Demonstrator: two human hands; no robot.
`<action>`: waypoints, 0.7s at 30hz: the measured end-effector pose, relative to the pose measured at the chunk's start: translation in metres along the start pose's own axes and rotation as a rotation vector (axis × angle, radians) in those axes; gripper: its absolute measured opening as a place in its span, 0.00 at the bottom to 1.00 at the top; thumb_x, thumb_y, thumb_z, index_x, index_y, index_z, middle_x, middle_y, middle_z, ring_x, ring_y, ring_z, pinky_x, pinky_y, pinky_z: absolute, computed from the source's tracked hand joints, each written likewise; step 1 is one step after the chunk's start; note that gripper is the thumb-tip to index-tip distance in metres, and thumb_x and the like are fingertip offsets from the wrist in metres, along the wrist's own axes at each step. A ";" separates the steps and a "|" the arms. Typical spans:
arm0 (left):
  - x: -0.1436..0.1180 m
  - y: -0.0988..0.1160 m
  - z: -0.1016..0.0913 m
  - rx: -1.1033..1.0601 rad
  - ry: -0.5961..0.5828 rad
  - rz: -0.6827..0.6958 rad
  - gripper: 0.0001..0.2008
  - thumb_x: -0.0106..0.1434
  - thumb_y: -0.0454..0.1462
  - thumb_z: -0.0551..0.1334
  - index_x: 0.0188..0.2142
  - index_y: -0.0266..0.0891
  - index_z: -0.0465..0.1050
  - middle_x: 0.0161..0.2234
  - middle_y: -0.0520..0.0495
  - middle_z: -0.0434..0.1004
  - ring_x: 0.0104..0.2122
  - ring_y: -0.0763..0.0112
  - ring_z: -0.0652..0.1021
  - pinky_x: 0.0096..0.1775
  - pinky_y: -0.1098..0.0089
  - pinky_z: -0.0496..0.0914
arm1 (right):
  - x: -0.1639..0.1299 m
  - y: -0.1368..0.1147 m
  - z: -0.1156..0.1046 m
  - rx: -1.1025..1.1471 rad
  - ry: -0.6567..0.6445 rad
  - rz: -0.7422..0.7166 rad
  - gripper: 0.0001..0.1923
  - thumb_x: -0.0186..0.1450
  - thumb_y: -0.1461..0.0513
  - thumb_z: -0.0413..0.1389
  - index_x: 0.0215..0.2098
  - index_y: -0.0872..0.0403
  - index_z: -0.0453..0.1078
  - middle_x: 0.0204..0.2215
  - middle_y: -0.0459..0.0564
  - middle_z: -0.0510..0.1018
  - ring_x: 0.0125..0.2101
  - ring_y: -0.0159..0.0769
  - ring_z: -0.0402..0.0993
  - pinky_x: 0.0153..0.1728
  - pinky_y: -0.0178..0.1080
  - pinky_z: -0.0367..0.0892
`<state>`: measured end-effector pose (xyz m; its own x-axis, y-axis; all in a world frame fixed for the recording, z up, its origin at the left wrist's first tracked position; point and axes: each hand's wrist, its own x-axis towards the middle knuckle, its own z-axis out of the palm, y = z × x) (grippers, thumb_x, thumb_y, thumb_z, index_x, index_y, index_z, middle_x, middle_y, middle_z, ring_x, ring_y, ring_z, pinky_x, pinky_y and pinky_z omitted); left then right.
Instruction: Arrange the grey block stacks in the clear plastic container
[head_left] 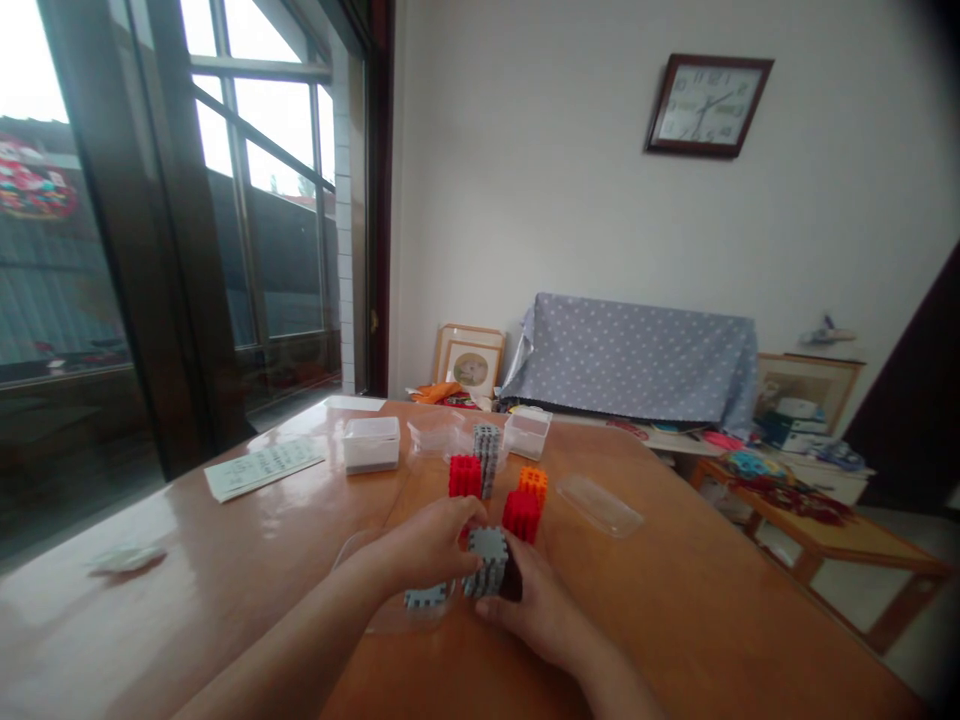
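Note:
A grey stack of notched, toothed-edge plastic pieces (487, 560) stands on the table in front of me. My right hand (536, 595) is curled around its right side, thumb at the near face and fingers behind. From the left, my left hand (439, 540) grips the same stack with thumb and fingertips at its upper left edge. Under my left wrist, another grey notched piece (426, 597) lies in a clear plastic tray (405, 622), partly hidden. Just beyond my hands stand two red stacks (465, 474) (522, 514), an orange stack (534, 482) and a taller grey stack (487, 455).
A clear lidded box (372, 446), clear plastic packaging (435, 436) and an open clear box (528, 432) sit at the table's far side. A clear lid (600, 504) lies to the right. Written paper (264, 468) and a crumpled wrapper (126, 558) are on the left.

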<state>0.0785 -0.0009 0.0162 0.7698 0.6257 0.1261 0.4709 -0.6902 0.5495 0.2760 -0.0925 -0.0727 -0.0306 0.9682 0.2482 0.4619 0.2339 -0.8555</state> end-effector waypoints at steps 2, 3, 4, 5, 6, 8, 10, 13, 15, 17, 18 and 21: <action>0.001 0.001 0.001 -0.008 -0.007 -0.009 0.19 0.56 0.39 0.66 0.49 0.41 0.73 0.47 0.45 0.79 0.45 0.60 0.77 0.44 0.66 0.69 | 0.000 0.000 0.000 0.006 -0.003 -0.001 0.42 0.56 0.53 0.71 0.66 0.45 0.65 0.56 0.54 0.76 0.56 0.57 0.72 0.56 0.57 0.65; 0.001 0.001 0.001 -0.011 -0.006 -0.011 0.20 0.56 0.39 0.67 0.48 0.41 0.73 0.47 0.45 0.79 0.45 0.60 0.77 0.44 0.66 0.69 | -0.001 0.000 0.000 0.007 -0.003 -0.001 0.41 0.56 0.53 0.71 0.66 0.45 0.65 0.56 0.54 0.76 0.56 0.57 0.72 0.56 0.57 0.65; 0.001 0.000 0.002 -0.013 -0.003 -0.012 0.19 0.56 0.38 0.67 0.48 0.41 0.73 0.47 0.45 0.79 0.45 0.59 0.77 0.43 0.66 0.69 | -0.001 0.001 0.000 0.006 -0.003 -0.002 0.41 0.56 0.53 0.71 0.66 0.45 0.65 0.56 0.54 0.76 0.56 0.57 0.71 0.57 0.57 0.65; 0.002 -0.001 0.003 -0.015 0.004 -0.010 0.19 0.56 0.38 0.67 0.48 0.41 0.73 0.47 0.46 0.79 0.45 0.59 0.77 0.44 0.66 0.69 | 0.000 0.001 0.000 0.005 -0.002 -0.003 0.42 0.56 0.53 0.71 0.66 0.45 0.65 0.57 0.54 0.76 0.56 0.57 0.71 0.57 0.58 0.64; 0.002 -0.001 0.003 -0.020 0.013 -0.004 0.19 0.56 0.38 0.67 0.48 0.41 0.74 0.47 0.46 0.79 0.45 0.59 0.77 0.44 0.66 0.69 | 0.000 0.002 0.000 0.007 -0.002 -0.005 0.42 0.56 0.52 0.71 0.66 0.45 0.65 0.57 0.54 0.76 0.57 0.58 0.70 0.57 0.58 0.64; 0.002 -0.003 0.003 -0.029 0.031 0.013 0.19 0.56 0.37 0.66 0.48 0.41 0.74 0.46 0.46 0.79 0.46 0.59 0.77 0.44 0.66 0.70 | 0.000 0.003 0.000 0.022 -0.005 -0.016 0.43 0.55 0.51 0.71 0.66 0.45 0.64 0.58 0.54 0.76 0.58 0.59 0.70 0.58 0.59 0.63; 0.002 -0.003 0.003 -0.032 0.041 0.022 0.18 0.56 0.37 0.66 0.47 0.41 0.74 0.45 0.46 0.80 0.45 0.59 0.78 0.43 0.66 0.70 | 0.001 0.005 0.000 0.047 -0.016 -0.030 0.45 0.55 0.51 0.72 0.67 0.44 0.63 0.58 0.54 0.75 0.58 0.60 0.69 0.58 0.60 0.63; 0.001 -0.003 0.000 -0.043 0.068 0.016 0.16 0.56 0.36 0.65 0.46 0.41 0.74 0.43 0.47 0.80 0.41 0.60 0.78 0.39 0.67 0.69 | 0.002 0.006 0.000 0.062 -0.029 -0.028 0.45 0.56 0.51 0.71 0.68 0.43 0.61 0.60 0.54 0.74 0.59 0.60 0.68 0.58 0.60 0.63; -0.001 -0.004 -0.003 -0.077 0.110 0.025 0.16 0.56 0.36 0.65 0.45 0.41 0.74 0.42 0.48 0.80 0.40 0.62 0.78 0.39 0.67 0.69 | 0.001 0.006 0.000 0.048 -0.028 -0.019 0.46 0.56 0.51 0.71 0.69 0.43 0.60 0.60 0.54 0.74 0.60 0.60 0.68 0.59 0.61 0.62; -0.005 -0.006 -0.006 -0.118 0.144 0.035 0.15 0.56 0.35 0.65 0.44 0.41 0.74 0.42 0.48 0.79 0.40 0.64 0.77 0.40 0.68 0.69 | 0.001 0.006 -0.001 0.025 -0.027 -0.016 0.47 0.56 0.50 0.71 0.69 0.43 0.59 0.61 0.55 0.73 0.60 0.61 0.67 0.59 0.61 0.61; -0.008 -0.008 -0.008 -0.135 0.154 0.029 0.14 0.56 0.35 0.64 0.44 0.41 0.74 0.41 0.49 0.79 0.39 0.65 0.77 0.39 0.68 0.69 | 0.001 0.005 -0.001 0.010 -0.029 -0.015 0.47 0.56 0.50 0.71 0.70 0.43 0.59 0.62 0.55 0.72 0.61 0.61 0.67 0.60 0.62 0.61; -0.020 -0.017 -0.016 -0.155 0.150 -0.017 0.12 0.57 0.35 0.63 0.42 0.40 0.74 0.37 0.49 0.78 0.36 0.66 0.77 0.36 0.69 0.68 | 0.000 0.005 -0.003 -0.050 -0.040 0.000 0.48 0.57 0.49 0.70 0.71 0.45 0.57 0.63 0.57 0.70 0.62 0.61 0.65 0.61 0.62 0.60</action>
<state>0.0480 0.0040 0.0178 0.6844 0.6915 0.2310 0.4021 -0.6224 0.6715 0.2808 -0.0913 -0.0762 -0.0655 0.9712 0.2292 0.5054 0.2303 -0.8316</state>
